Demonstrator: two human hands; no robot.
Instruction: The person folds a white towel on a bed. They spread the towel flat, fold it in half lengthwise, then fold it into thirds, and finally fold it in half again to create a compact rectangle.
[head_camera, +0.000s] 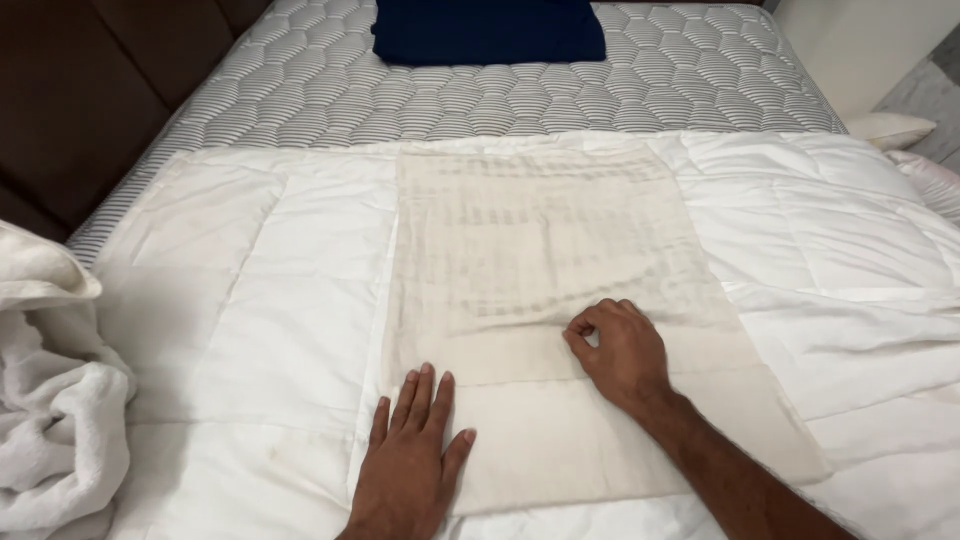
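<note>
Head camera, looking down over a bed (700, 100): a person's two bare hands worked a thin cream cloth (540, 250) that lay spread flat on a white quilted comforter (250, 300). The cloth — a sheer, faintly striped rectangle, folded so that its near part looked thicker and more opaque — ran from the comforter's far edge down toward the person, roughly in the middle of the bed.

The left hand (410, 460) rested palm down, fingers straight and slightly spread, open and gripping nothing, pressed flat at the cloth's near left edge, partly on the cloth and partly on the comforter. The right hand (618, 350) sat further up on the cloth, fingers curled in and pinched on a small fold of the fabric at about the line where the sheer layer met the thicker one; small creases ran out from the pinch.

Beyond the comforter the bare mattress showed a grey-and-white hexagon-stitched top, and on it at the far end lay a folded dark blue garment (485, 30). A bundle of fluffy white blanket (45, 400) was heaped at the left edge of the view, well apart from both hands. A white pillow (890, 128) peeked in at the far right — beside the mattress corner.
</note>
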